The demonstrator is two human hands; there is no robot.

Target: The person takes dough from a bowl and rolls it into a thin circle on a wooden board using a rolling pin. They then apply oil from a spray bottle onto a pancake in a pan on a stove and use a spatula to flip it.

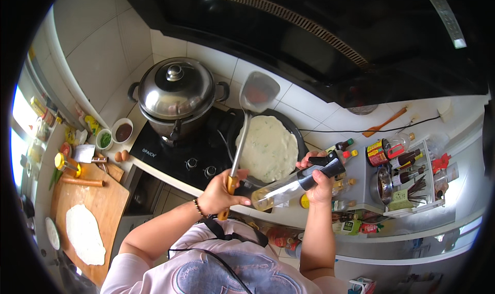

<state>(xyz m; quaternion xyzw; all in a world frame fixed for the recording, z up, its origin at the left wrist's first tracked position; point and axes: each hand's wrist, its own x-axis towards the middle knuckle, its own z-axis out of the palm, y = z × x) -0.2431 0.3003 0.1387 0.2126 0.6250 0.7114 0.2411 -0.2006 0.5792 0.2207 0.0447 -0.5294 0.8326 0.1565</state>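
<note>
My left hand [219, 194] grips the wooden handle of a metal wok spatula [241, 147]. Its broad blade points away from me, above the far side of a dark frying pan [297, 128]. In the pan lies a round, pale flatbread [269, 151] flecked with green. My right hand [320, 185] is closed around the black top of a clear oil spray bottle [275, 191]. The bottle is tilted sideways in front of the pan, with yellowish oil in its lower end. My left thumb is close to the bottle's base; I cannot tell whether it touches.
A lidded steel pot [176, 93] stands on the black gas hob [166, 158]. At left, a wooden board [110, 201] holds a dough sheet [85, 236] and rolling pin [83, 181]. Eggs [122, 155] lie nearby. Condiment bottles [406, 158] crowd the right; a range hood [247, 27] overhangs.
</note>
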